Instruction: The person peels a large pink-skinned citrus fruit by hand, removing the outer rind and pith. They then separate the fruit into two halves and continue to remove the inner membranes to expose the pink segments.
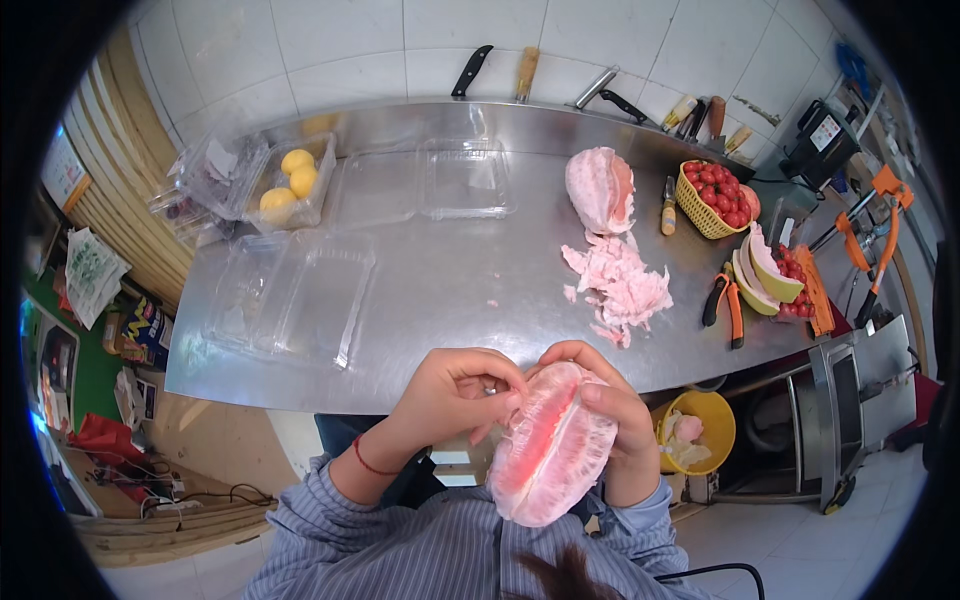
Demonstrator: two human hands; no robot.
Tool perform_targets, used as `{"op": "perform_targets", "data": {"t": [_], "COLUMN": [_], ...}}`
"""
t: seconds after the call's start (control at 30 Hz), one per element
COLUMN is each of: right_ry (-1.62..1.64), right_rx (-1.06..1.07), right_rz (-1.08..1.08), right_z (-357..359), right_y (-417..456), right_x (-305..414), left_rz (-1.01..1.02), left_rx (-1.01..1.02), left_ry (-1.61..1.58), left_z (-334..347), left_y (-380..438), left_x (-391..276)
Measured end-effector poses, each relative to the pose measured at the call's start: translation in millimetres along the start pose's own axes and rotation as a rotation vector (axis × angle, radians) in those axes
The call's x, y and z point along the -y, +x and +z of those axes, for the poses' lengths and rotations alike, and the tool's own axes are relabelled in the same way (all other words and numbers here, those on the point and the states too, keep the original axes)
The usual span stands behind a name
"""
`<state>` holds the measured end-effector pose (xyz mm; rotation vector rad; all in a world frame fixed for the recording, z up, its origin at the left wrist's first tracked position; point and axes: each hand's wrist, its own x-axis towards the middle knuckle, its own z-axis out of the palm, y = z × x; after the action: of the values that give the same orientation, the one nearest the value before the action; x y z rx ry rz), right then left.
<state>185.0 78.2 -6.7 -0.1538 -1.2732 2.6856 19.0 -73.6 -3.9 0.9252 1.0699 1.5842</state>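
Note:
My right hand (616, 405) grips a large peeled piece of pink pomelo (551, 450) just in front of the steel table's near edge. The piece shows several segments under pale membrane, with redder flesh along its middle. At its upper left side, my left hand (469, 394) has thumb and forefinger pinched together on the edge of the membrane; the other fingers are curled. Beyond my hands, a heap of pink pith and membrane scraps (622, 285) lies on the table. Another peeled pomelo piece (600, 190) stands behind the heap.
Clear plastic boxes (300, 300) lie on the left of the steel table (450, 300), one holding yellow fruits (302, 181). At right are a basket of cherry tomatoes (705, 210), a small knife (668, 210), orange-handled pliers (731, 307) and pomelo rind (769, 270). A yellow bin (716, 427) stands below.

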Motion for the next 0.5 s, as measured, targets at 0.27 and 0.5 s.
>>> {"op": "perform_targets", "data": {"t": [0.27, 0.5], "right_ry": [0.013, -0.050], "right_rx": [0.020, -0.005], "right_rz": [-0.024, -0.050], "right_z": [-7, -4], "right_y": [1, 0], "right_x": [-1, 3], "left_rz": [-0.074, 0.052], "left_rx": [-0.039, -0.162], "left_ry": [-0.475, -0.108], "left_z": [-5, -2], "left_y": [4, 2], "left_x": [30, 22]}}
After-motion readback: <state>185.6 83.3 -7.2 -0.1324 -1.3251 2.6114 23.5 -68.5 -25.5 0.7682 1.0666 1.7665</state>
